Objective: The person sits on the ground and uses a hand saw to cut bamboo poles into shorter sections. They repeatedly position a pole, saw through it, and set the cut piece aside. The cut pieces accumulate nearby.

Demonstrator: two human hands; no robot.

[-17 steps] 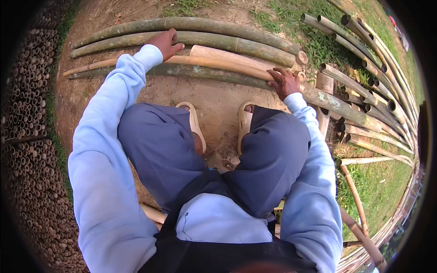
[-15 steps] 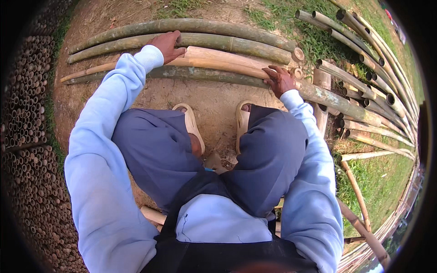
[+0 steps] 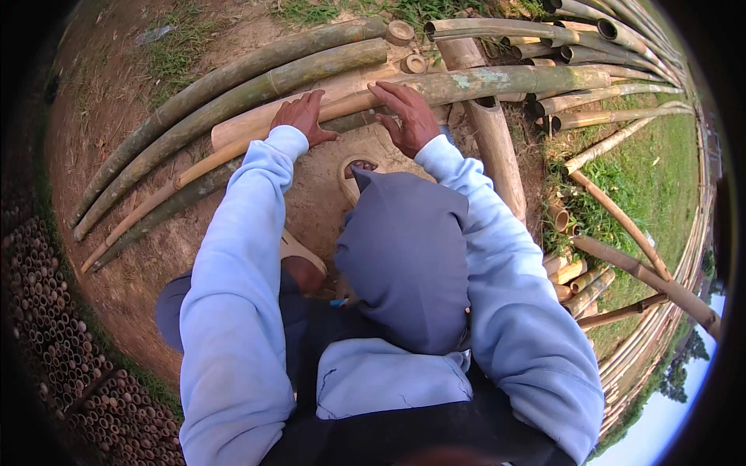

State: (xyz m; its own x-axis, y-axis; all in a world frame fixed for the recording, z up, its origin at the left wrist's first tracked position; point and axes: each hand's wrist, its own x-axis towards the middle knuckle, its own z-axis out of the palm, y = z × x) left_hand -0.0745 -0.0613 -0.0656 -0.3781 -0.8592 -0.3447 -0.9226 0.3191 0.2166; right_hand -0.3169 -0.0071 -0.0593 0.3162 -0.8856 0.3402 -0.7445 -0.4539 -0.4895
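Observation:
My left hand (image 3: 303, 118) lies over a slim pale bamboo strip (image 3: 206, 168), its fingers bent across it and its thumb stretched out on the near side. To its right, my right hand (image 3: 409, 116) rests its fingertips at the strip's right part, next to a thick mottled bamboo pole (image 3: 505, 81). Its thumb stands apart from the fingers. Just beyond the strip lies a wider tan piece of bamboo (image 3: 229, 132), partly covered by my left hand. Neither hand is closed round anything. A darker bamboo length (image 3: 167, 208) runs along the strip's near side.
Two green-brown bamboo poles (image 3: 311, 66) lie farther off. A thick pale bamboo post (image 3: 495, 151) crosses under the mottled pole. Hollow bamboo poles (image 3: 590, 54) are heaped at the right, above a leaning pole (image 3: 622, 221). Cut bamboo pieces (image 3: 58, 311) are stacked at the left.
The view has turned to the right. My hands have come closer together, with the left hand shifted right along the bamboo. The right hand's fingers are more spread.

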